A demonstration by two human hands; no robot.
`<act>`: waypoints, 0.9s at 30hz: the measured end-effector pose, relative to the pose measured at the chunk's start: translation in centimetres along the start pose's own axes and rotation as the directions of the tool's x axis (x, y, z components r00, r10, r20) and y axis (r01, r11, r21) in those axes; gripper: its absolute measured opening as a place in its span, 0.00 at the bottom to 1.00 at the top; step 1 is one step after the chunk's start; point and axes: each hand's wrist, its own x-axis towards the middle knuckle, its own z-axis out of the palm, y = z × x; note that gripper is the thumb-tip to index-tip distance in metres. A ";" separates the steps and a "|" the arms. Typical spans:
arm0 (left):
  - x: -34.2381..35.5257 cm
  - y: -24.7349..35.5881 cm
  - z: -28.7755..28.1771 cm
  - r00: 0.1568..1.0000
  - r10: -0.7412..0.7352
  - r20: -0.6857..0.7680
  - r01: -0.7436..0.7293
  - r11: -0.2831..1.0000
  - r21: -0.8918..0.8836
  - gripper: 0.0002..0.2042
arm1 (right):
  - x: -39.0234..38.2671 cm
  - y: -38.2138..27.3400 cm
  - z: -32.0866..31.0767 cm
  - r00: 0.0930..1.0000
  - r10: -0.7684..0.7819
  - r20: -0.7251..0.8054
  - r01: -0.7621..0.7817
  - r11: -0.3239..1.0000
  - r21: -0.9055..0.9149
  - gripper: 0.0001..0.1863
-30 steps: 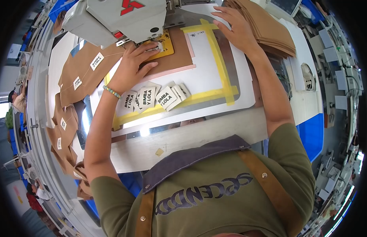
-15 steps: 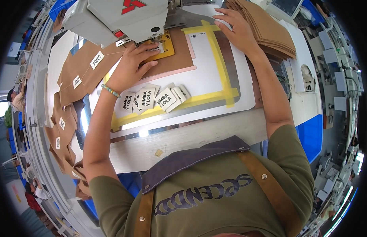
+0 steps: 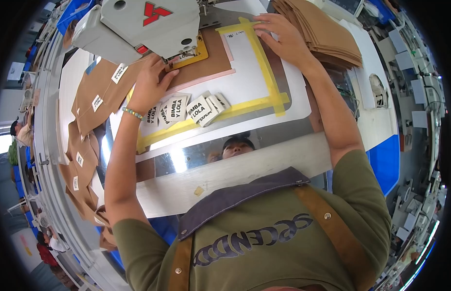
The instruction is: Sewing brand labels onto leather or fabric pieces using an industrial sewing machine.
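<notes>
My left hand [image 3: 153, 82], wearing a bead bracelet, has bent fingers and a spread thumb at the left side of a yellow template [image 3: 199, 56] under the sewing machine head [image 3: 133, 24]; its fingertips are partly hidden. A brown piece [image 3: 218, 60] lies beneath the template on a white board [image 3: 252, 72] edged with yellow tape. Square white printed labels [image 3: 178, 109] lie loosely piled nearer me, right of my left wrist. My right hand [image 3: 281, 41] rests with fingers apart on the board's taped far-right corner, holding nothing, beside a stack of brown pieces [image 3: 322, 34].
Brown pieces with labels, joined by threads [image 3: 84, 145], drape down the left side. A blue bin [image 3: 381, 165] is at the right, another [image 3: 72, 14] at the far left corner. A polished plate [image 3: 177, 160] shows reflections. Co-workers [image 3: 22, 126] are at the far left edge.
My left fingers have drawn back leftward from over the yellow template. The board has moved slightly away from me, showing more polished plate. The view has shifted slightly.
</notes>
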 end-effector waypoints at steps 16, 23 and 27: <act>-3.2 -6.1 -1.4 0.980 0.167 -0.106 -0.174 0.982 -0.068 0.33 | 0.4 -9.7 0.8 0.899 -0.050 0.436 0.001 0.994 0.112 0.22; -3.1 -4.0 -0.1 0.980 0.142 -0.136 -0.139 0.990 0.032 0.30 | 1.0 -10.3 0.1 0.886 -0.072 0.457 0.097 0.995 -0.031 0.22; -2.5 -1.3 1.0 0.984 0.133 -0.117 -0.142 0.988 -0.066 0.28 | 0.7 -11.1 -1.5 0.866 -0.044 0.498 0.138 0.978 -0.154 0.18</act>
